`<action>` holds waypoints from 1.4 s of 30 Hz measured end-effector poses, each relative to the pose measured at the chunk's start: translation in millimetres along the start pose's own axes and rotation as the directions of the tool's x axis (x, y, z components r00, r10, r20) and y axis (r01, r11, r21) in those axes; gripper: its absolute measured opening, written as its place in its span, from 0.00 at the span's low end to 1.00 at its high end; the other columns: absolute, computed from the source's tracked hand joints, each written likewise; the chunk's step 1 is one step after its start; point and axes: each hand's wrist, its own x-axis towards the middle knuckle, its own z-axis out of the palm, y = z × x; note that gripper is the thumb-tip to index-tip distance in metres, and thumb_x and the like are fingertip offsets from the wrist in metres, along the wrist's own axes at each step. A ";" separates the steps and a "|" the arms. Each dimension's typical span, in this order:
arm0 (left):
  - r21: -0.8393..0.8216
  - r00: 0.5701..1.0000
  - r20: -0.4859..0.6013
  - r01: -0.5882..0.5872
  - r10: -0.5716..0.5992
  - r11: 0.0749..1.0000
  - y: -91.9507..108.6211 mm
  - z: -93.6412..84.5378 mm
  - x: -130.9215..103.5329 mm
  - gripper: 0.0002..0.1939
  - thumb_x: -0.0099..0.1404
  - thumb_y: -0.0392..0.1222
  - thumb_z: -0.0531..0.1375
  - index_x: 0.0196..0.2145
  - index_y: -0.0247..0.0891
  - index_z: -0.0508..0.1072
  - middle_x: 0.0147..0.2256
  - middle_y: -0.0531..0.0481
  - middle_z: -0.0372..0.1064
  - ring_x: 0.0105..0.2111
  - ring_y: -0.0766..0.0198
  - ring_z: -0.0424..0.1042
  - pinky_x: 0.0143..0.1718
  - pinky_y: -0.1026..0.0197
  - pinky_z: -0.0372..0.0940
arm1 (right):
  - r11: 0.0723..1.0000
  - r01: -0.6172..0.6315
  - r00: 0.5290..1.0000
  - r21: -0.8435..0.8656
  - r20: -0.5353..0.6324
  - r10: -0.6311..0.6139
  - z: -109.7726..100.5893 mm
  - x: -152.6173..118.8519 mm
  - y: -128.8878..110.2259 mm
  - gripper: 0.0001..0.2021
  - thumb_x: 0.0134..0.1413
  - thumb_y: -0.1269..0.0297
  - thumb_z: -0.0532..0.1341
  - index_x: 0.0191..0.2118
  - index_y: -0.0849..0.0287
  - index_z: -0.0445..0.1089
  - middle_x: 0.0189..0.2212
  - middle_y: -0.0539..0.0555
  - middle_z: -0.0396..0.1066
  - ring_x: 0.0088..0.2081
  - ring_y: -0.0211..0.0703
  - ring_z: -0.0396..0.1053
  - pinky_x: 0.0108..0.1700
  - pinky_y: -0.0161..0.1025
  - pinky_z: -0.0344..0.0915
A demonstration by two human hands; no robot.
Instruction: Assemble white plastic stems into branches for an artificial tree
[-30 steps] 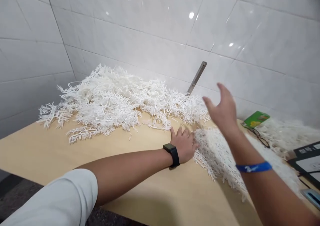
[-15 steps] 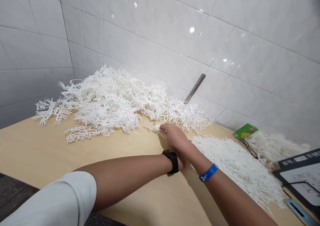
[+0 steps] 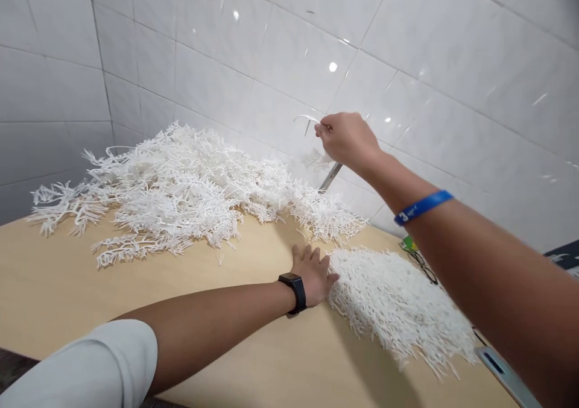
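My left hand (image 3: 313,276), with a black watch at the wrist, lies on the wooden table with its fingers spread. Its thumb side touches the edge of a flat heap of small white pieces (image 3: 398,305). Raised in front of the tiled wall, my right hand (image 3: 346,137) pinches a thin white branched strand (image 3: 306,117); a blue band circles that wrist. Faint, blurred white bits show just below the right hand. A large pile of white branched pieces (image 3: 181,185) covers the back of the table.
A metal bar (image 3: 330,178) stands up behind the large pile, against the wall. At the right are a green packet (image 3: 408,243), a dark cord (image 3: 424,267) and a pale flat device (image 3: 504,375) near the table's edge. My right forearm hides part of that side.
My right hand has risen from the table beside my left hand to in front of the wall, holding the strand. My left hand now shows spread fingers. The view has shifted slightly.
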 end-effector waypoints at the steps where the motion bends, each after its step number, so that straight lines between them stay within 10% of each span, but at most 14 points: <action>1: -0.002 1.000 -0.014 -0.009 0.009 1.000 -0.8 0.7 -0.6 0.33 0.72 0.58 0.39 0.62 0.34 0.62 0.65 0.32 0.56 0.67 0.37 0.47 0.62 0.24 0.35 | 0.999 -0.039 0.999 -0.033 -0.021 0.038 -1.9 11.8 5.8 0.13 0.59 0.69 0.60 0.23 0.61 0.67 0.23 0.53 0.63 0.36 0.47 0.68 0.42 0.47 0.63; 7: -0.031 0.995 -0.095 -0.045 0.042 0.998 -4.5 6.3 -1.2 0.31 0.72 0.57 0.41 0.59 0.34 0.64 0.63 0.31 0.57 0.66 0.38 0.50 0.62 0.23 0.36 | 0.978 -0.155 0.988 0.138 0.005 0.156 -13.9 62.0 37.4 0.13 0.54 0.73 0.65 0.21 0.63 0.66 0.20 0.52 0.62 0.35 0.48 0.69 0.38 0.49 0.66; 13: -0.159 0.993 -0.119 -0.039 0.020 0.987 -0.9 2.3 1.0 0.27 0.72 0.54 0.46 0.58 0.34 0.65 0.63 0.32 0.59 0.66 0.39 0.51 0.63 0.24 0.36 | 0.972 -0.107 0.987 0.207 0.142 0.078 -18.3 39.3 44.9 0.13 0.55 0.63 0.66 0.22 0.62 0.71 0.15 0.51 0.63 0.23 0.38 0.65 0.28 0.42 0.67; 18: -0.289 0.981 -0.174 -0.129 0.080 0.948 5.9 -10.2 0.0 0.24 0.71 0.48 0.49 0.60 0.36 0.64 0.57 0.40 0.68 0.59 0.51 0.64 0.60 0.48 0.59 | 0.897 -0.316 0.911 0.311 0.362 0.195 -21.3 -42.4 27.1 0.13 0.56 0.57 0.63 0.29 0.61 0.76 0.24 0.57 0.74 0.22 0.38 0.67 0.23 0.39 0.67; 24: -0.664 0.964 -0.214 -0.262 0.158 0.700 17.1 -21.5 -9.8 0.21 0.70 0.50 0.51 0.56 0.40 0.68 0.52 0.44 0.72 0.48 0.56 0.72 0.51 0.55 0.66 | 0.501 -0.571 0.812 0.650 0.359 0.460 -28.7 -192.8 21.4 0.20 0.47 0.50 0.70 0.38 0.62 0.78 0.29 0.57 0.76 0.29 0.44 0.73 0.33 0.43 0.73; 27: -0.860 0.970 -0.179 -0.237 0.166 0.452 32.6 -15.8 -18.2 0.20 0.71 0.53 0.50 0.49 0.37 0.72 0.48 0.42 0.74 0.47 0.56 0.72 0.49 0.56 0.66 | 0.239 -0.619 0.681 0.748 0.360 0.637 -21.0 -272.9 21.2 0.18 0.44 0.50 0.72 0.36 0.60 0.79 0.37 0.60 0.78 0.37 0.48 0.75 0.37 0.41 0.74; 31: -0.975 0.967 0.123 0.076 0.224 0.207 53.7 -1.7 -37.7 0.30 0.70 0.63 0.46 0.46 0.35 0.73 0.43 0.40 0.73 0.41 0.58 0.73 0.43 0.55 0.68 | -0.040 -0.515 0.449 0.857 0.309 0.838 3.2 -358.2 13.0 0.19 0.38 0.52 0.75 0.34 0.60 0.80 0.33 0.58 0.78 0.34 0.47 0.75 0.34 0.38 0.74; 36: -0.922 0.792 0.371 0.251 0.485 0.296 67.3 3.3 -56.7 0.45 0.50 0.51 0.73 0.61 0.41 0.60 0.50 0.41 0.70 0.43 0.57 0.74 0.43 0.56 0.69 | -0.132 -0.367 0.243 0.921 0.232 0.942 28.1 -407.0 5.5 0.18 0.39 0.51 0.75 0.30 0.61 0.77 0.27 0.54 0.75 0.28 0.43 0.74 0.31 0.37 0.73; 42: -0.875 0.824 0.420 0.256 0.380 0.411 74.3 2.9 -50.3 0.19 0.57 0.48 0.68 0.42 0.35 0.71 0.37 0.47 0.75 0.39 0.59 0.74 0.42 0.59 0.67 | -0.097 -0.402 0.268 0.910 0.219 0.938 33.3 -407.9 1.6 0.18 0.47 0.48 0.70 0.31 0.60 0.74 0.28 0.55 0.76 0.27 0.43 0.72 0.30 0.38 0.72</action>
